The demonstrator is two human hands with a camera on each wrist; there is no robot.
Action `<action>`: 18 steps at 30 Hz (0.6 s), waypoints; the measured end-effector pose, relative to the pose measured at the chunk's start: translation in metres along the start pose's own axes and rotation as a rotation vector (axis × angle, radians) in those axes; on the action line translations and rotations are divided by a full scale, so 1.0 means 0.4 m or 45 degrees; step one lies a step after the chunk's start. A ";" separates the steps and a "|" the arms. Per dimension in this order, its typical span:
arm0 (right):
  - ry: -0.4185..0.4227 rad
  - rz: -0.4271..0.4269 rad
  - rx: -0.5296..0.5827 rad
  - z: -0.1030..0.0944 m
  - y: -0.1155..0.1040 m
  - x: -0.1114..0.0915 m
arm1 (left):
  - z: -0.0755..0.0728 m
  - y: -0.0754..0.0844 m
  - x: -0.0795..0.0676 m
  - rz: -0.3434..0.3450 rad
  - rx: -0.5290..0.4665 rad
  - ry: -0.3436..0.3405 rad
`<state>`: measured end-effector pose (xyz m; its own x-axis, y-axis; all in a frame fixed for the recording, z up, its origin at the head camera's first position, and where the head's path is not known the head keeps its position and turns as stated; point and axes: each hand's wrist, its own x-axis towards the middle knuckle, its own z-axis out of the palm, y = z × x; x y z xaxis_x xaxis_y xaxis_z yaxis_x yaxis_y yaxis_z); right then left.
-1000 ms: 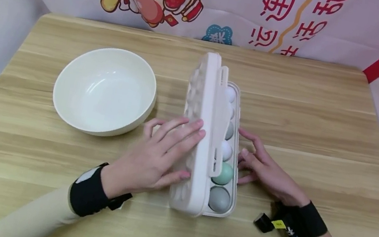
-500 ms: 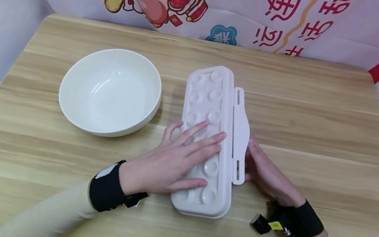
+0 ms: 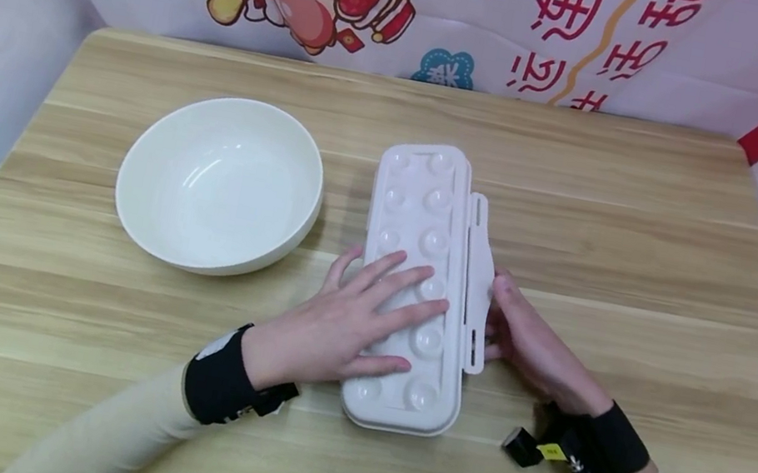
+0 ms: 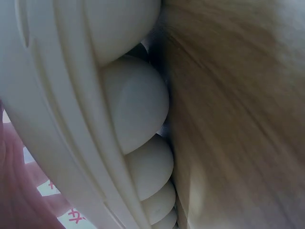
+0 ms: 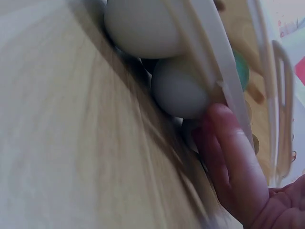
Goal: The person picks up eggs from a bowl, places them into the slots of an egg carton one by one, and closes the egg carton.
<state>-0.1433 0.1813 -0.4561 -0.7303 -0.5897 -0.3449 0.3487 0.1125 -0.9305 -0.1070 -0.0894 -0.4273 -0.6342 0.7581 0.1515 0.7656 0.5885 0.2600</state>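
Note:
A white plastic egg box (image 3: 420, 413) stands lengthwise on the table, its bumpy lid lowered over the tray. My left hand (image 3: 326, 337) lies across that lid with fingers spread. Along the box's right edge, the latch flap (image 3: 480, 288) sticks outward. Beside it is my right hand (image 3: 544, 354), its fingertips partly hidden under the flap. In the right wrist view, the fingers (image 5: 238, 157) touch the tray's side near the rounded cups (image 5: 178, 88). A gap shows there between tray and lid, with a green egg (image 5: 242, 71) inside. The left wrist view shows the opposite row of cups (image 4: 138, 105).
A large white bowl (image 3: 221, 183) stands left of the egg box on the wooden table (image 3: 622, 195). A printed cloth (image 3: 610, 49) hangs behind the table's far edge. Black straps with small cameras circle both wrists.
The lid has swung down to the right from nearly upright, pushed by my left hand, and covers the eggs in the head view. My right hand has stayed by the box's right side.

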 end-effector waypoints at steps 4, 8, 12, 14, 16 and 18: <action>0.102 0.010 -0.131 -0.002 -0.009 -0.003 | 0.002 0.002 0.005 -0.007 0.032 -0.015; 0.229 -0.019 -0.405 -0.009 -0.030 -0.008 | 0.003 0.005 0.010 -0.024 0.062 -0.022; 0.331 -0.062 -0.669 -0.023 -0.057 -0.016 | 0.006 0.007 0.014 -0.030 0.075 -0.027; 0.360 -0.080 -0.743 -0.030 -0.069 -0.018 | 0.008 0.007 0.015 -0.028 0.076 -0.025; 0.368 -0.127 -0.788 -0.035 -0.079 -0.016 | 0.008 0.007 0.016 -0.021 0.079 -0.018; 0.362 -0.152 -0.815 -0.038 -0.087 -0.011 | 0.008 0.007 0.017 -0.014 0.086 -0.017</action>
<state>-0.1610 0.1923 -0.4239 -0.8974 -0.4057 -0.1734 -0.0936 0.5592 -0.8237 -0.1089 -0.0816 -0.4287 -0.6412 0.7552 0.1363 0.7646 0.6138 0.1964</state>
